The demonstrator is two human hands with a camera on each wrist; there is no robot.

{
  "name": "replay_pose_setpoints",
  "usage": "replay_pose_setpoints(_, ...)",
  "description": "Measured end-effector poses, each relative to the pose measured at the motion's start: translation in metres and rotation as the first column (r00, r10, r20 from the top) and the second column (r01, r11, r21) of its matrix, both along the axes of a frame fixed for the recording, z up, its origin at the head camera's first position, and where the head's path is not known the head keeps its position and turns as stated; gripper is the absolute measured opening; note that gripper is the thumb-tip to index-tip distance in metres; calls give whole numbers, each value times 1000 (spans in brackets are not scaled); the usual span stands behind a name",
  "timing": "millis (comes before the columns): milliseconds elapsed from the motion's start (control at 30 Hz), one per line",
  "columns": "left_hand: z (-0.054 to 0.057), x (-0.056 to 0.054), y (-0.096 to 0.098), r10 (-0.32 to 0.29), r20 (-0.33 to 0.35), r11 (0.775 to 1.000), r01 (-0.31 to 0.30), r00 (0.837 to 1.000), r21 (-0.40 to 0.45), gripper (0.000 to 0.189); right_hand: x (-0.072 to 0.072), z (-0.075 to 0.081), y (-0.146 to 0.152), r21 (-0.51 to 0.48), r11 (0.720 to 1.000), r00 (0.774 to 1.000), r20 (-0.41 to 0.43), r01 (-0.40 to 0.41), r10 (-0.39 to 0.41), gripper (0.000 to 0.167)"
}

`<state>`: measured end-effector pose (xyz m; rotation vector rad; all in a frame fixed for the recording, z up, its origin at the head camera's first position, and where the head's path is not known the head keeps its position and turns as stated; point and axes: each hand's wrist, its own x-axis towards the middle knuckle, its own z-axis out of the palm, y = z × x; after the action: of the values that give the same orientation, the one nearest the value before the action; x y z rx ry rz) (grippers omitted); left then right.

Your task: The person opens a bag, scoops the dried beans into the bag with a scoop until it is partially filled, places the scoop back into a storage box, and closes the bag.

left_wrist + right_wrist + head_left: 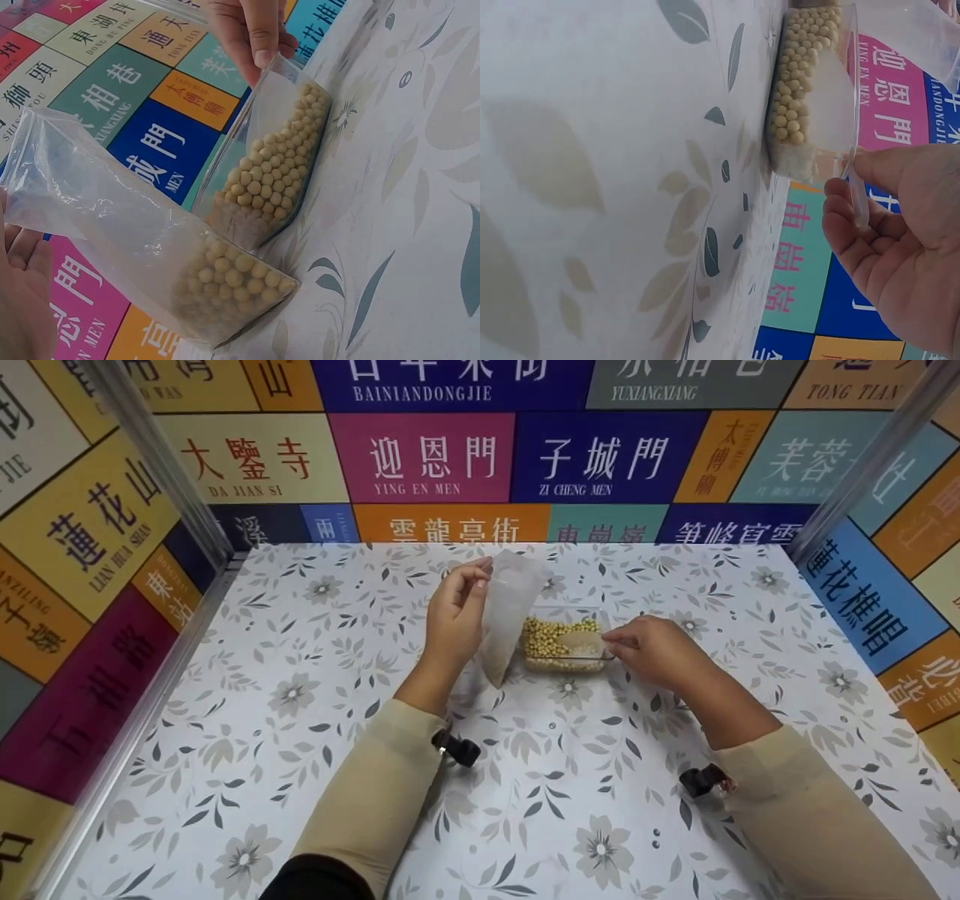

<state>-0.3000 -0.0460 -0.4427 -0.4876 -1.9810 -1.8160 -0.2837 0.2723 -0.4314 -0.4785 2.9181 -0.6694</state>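
Note:
My left hand (457,611) grips the upper part of a clear plastic zip bag (514,592), which hangs with its lower corner close to the tabletop. Pale yellow soybeans (229,277) are gathered at the bag's bottom. Just right of the bag stands a clear rectangular container (566,666) holding more soybeans (547,636). Between thumb and fingers, my right hand (664,652) pinches the handle of a translucent spoon (860,199) at the container's right end. The spoon's broad pale bowl reaches inside, beside the beans.
A white tabletop (300,780) with a grey leaf and flower print lies under everything. Colourful panels with Chinese lettering (420,457) rise behind the table and on both sides. Clear rails (161,457) run along the corners.

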Motion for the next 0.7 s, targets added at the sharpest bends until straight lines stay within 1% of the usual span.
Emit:
replay_pose_setpoints(167, -1, 0, 1, -1, -5, 1000, 1, 1000, 12, 17, 1, 2, -10, -52, 996, 992, 104, 78, -72, 33)
replay_pose_setpoints(233, -1, -1, 1, 1, -6, 1000, -1, 1000, 8, 17, 2, 2, -15, -46, 994, 989, 122, 95, -88, 34)
replay_pose_setpoints(300, -2, -1, 1, 0, -7, 1000, 0, 1000, 6, 17, 3, 3, -20, -29, 994, 988, 116, 104, -100, 34)
replay_pose_setpoints(433, -2, -1, 1, -3, -13, 1000, 3, 1000, 10, 17, 4, 2, -24, -5, 995, 992, 75, 102, -101, 34)
replay_pose_setpoints(567, -2, -2, 2, -3, -13, 1000, 4, 1000, 20, 17, 6, -1, -24, -13, 995, 994, 42, 97, -97, 34)
replay_pose_setpoints(700, -2, -2, 2, 3, -10, 1000, -2, 1000, 21, 17, 8, -5, -23, -41, 995, 996, 22, 92, -91, 33)
